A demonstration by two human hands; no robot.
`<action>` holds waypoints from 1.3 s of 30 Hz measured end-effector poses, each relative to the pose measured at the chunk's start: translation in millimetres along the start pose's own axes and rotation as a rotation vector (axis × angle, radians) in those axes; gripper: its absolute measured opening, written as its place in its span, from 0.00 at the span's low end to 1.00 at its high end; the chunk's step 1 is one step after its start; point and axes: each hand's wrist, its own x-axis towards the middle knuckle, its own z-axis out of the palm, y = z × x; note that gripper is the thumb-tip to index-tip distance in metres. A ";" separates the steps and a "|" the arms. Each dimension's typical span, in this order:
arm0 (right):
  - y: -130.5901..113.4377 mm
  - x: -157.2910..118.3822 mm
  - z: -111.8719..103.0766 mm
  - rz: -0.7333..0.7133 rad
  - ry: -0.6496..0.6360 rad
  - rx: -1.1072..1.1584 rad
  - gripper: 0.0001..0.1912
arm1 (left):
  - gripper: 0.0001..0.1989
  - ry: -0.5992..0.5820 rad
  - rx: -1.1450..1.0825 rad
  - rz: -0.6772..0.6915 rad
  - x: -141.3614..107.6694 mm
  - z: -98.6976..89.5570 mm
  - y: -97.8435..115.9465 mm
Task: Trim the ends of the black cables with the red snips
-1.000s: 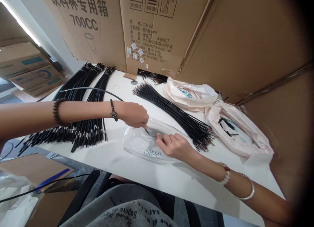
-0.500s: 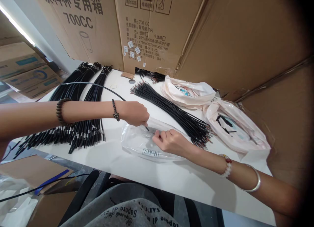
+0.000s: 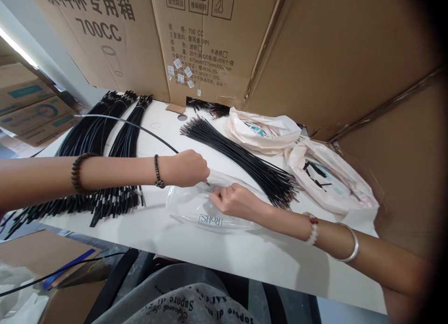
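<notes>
At mid-frame my left hand [image 3: 187,167] pinches 1 black cable [image 3: 140,126] by its tip over the clear bag [image 3: 196,207]. My right hand [image 3: 233,200] pinches the bag's mouth; I'd best hold it taut.

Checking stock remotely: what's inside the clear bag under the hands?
The clear bag lies flat on the white table and shows only a RoHS label. Left hand and right hand cover its mouth; contents cannot be made out.
</notes>
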 end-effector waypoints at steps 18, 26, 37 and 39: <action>22.4 -42.0 -42.1 0.703 0.038 0.955 0.18 | 0.07 0.832 -0.022 -0.228 -105.3 12.3 22.0; 20.0 -29.4 -42.1 0.688 0.281 0.942 0.14 | 0.12 1.051 -0.981 -0.573 -97.1 22.8 45.5; 22.2 -17.2 -55.5 0.427 0.523 0.570 0.10 | 0.11 1.059 -1.082 -0.432 -107.7 46.7 51.8; 20.8 -14.0 -55.7 0.412 0.550 0.511 0.10 | 0.12 1.031 -1.110 -0.440 -109.2 47.7 53.0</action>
